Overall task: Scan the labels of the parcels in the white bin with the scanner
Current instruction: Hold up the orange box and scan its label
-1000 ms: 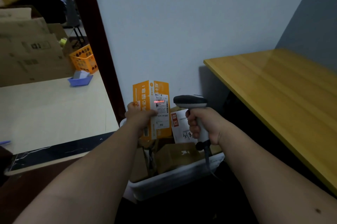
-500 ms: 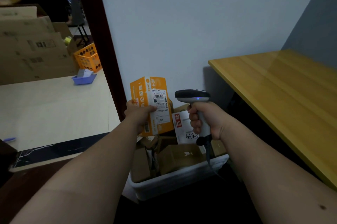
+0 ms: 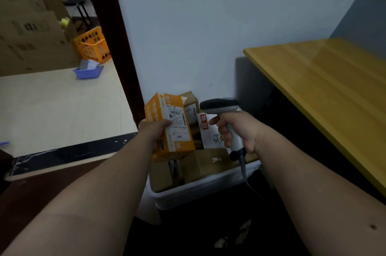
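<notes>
My left hand (image 3: 155, 130) grips an orange parcel box (image 3: 176, 141) with a white shipping label, held tilted just above the white bin (image 3: 200, 192) on the floor. My right hand (image 3: 236, 130) holds a grey and white scanner (image 3: 220, 106) by its handle, its head pointing left toward the box; no red beam shows on the label. Several brown cardboard parcels (image 3: 205, 164) lie in the bin. A white parcel with a red mark (image 3: 208, 134) leans against the wall side, partly hidden by my right hand.
A yellow wooden table (image 3: 325, 88) stands to the right, close to my right arm. A pale table (image 3: 58, 105) lies to the left, with a blue tray (image 3: 87, 72), an orange basket (image 3: 94, 45) and stacked cardboard boxes (image 3: 29, 34). A dark red door frame (image 3: 117, 43) meets the wall behind the bin.
The red scan line on the label has gone out. My left hand has lowered the orange box toward the bin and tilted it. The scanner stayed roughly in place.
</notes>
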